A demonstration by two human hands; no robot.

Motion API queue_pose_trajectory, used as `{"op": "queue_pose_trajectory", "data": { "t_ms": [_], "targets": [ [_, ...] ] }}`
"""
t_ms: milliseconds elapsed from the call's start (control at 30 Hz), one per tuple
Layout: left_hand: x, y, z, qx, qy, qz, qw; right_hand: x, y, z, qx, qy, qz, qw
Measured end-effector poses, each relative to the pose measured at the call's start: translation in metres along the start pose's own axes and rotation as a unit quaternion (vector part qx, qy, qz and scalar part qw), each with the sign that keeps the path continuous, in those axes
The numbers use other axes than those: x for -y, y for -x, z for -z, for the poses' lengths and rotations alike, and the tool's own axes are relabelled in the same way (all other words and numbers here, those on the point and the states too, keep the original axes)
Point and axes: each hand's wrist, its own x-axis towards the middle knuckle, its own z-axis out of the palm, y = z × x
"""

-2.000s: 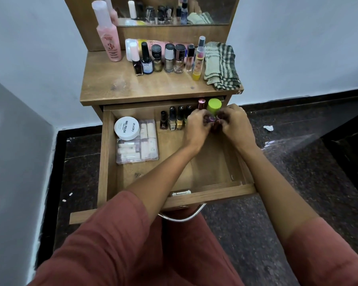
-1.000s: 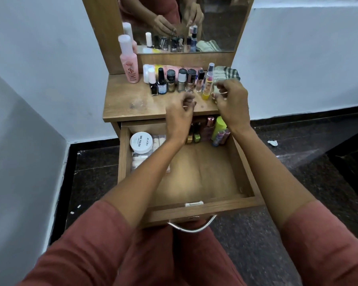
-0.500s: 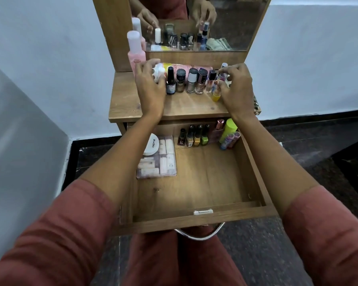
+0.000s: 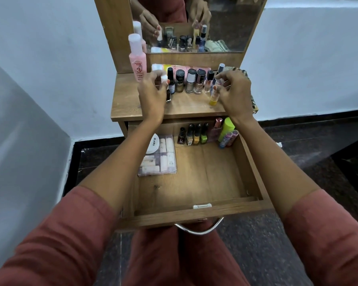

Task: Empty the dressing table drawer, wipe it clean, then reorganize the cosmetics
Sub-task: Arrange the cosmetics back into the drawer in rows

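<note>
The wooden drawer (image 4: pixel 194 213) stands pulled open below the dressing table top (image 4: pixel 124 104). At its back stand a row of nail polish bottles (image 4: pixel 192 135), a green-capped tube (image 4: pixel 226 126) and two lip balm sticks (image 4: pixel 228 138). At its left lie a white round jar (image 4: pixel 154 144) and a clear pouch of tubes (image 4: pixel 159 162). My left hand (image 4: pixel 153 96) pinches a white-capped dark bottle (image 4: pixel 164 78) on the table top. My right hand (image 4: pixel 234 93) pinches a slim yellow-bottomed bottle (image 4: pixel 213 100).
More polish bottles (image 4: pixel 191 81) line the top between my hands, in front of a tube lying on its side (image 4: pixel 182 68). A tall pink bottle (image 4: pixel 137 58) stands at the left. A checked cloth (image 4: pixel 253 102) lies under my right hand. The mirror (image 4: pixel 225 23) rises behind.
Both hands left the drawer's back right corner and rose to the table top. The left took hold of the white-capped bottle, the right the yellow-bottomed one.
</note>
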Motion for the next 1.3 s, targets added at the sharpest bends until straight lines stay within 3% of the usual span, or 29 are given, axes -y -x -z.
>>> {"op": "queue_pose_trajectory", "data": {
  "t_ms": [467,900,1300],
  "targets": [
    [-0.024,0.083,-0.015,0.068,0.062,-0.032,0.995,-0.001,0.049,0.026,0.029,-0.046,-0.013,0.998],
    [-0.011,0.120,-0.053,0.196,-0.001,0.016,0.980,-0.044,0.081,0.016,0.156,0.054,-0.031,0.986],
    [0.001,0.123,-0.075,0.241,-0.049,0.001,0.969,-0.060,0.082,-0.001,0.162,0.158,0.010,0.974]
  ]
}}
